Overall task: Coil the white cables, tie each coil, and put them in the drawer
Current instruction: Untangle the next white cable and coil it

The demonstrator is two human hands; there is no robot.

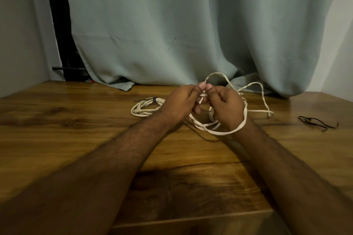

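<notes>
Head view: wooden counter (pixel 76 135) against a grey-green curtain (pixel 172 25). Left hand (pixel 181 103) and right hand (pixel 225 107) both pinch the loose white cable (pixel 215 131), looped round the right wrist. Tied coil (pixel 147 106) lies left; black tie (pixel 317 121) right.

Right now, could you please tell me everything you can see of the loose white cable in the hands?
The loose cable is white, flat-looking and flexible, not yet coiled or tied. Both thumbs pinch it together above the table: the left hand and right hand curl round its strands. One loop arches up behind the thumbs, another runs round the right wrist, and more slack trails right onto the wood, ending near the curtain. It lies apart from the tied coil.
</notes>
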